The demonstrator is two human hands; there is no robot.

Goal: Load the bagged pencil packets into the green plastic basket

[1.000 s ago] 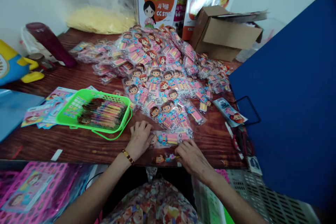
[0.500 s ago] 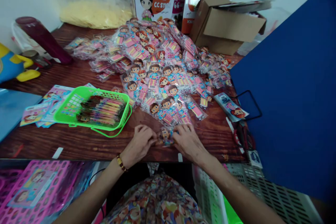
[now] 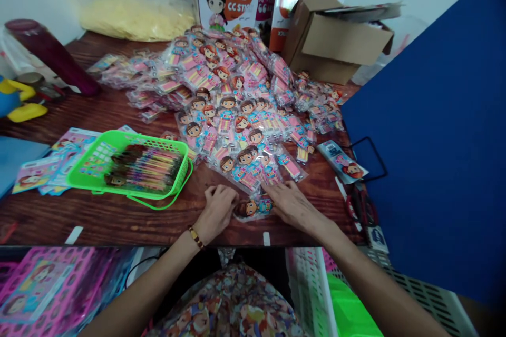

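Observation:
A small clear packet with a cartoon face and pink-and-blue print lies sideways at the front of the table, between my two hands. My left hand, wearing a beaded bracelet, has its fingers curled and pinched at the packet's left end. My right hand lies over the right end, palm down, its fingers stretched toward the pile; its thumb is mostly hidden. Just beyond the hands spreads a big pile of similar packets holding pink and yellow sticks.
Left stands a green basket of packets, beside printed cards. A maroon bottle leans farther back. An opened cardboard box sits behind the pile. Scissors lie near a blue panel at right.
My right hand has shifted slightly right and its fingers have straightened, uncovering more of the packet. My left hand stays at the left end. The view has moved a little.

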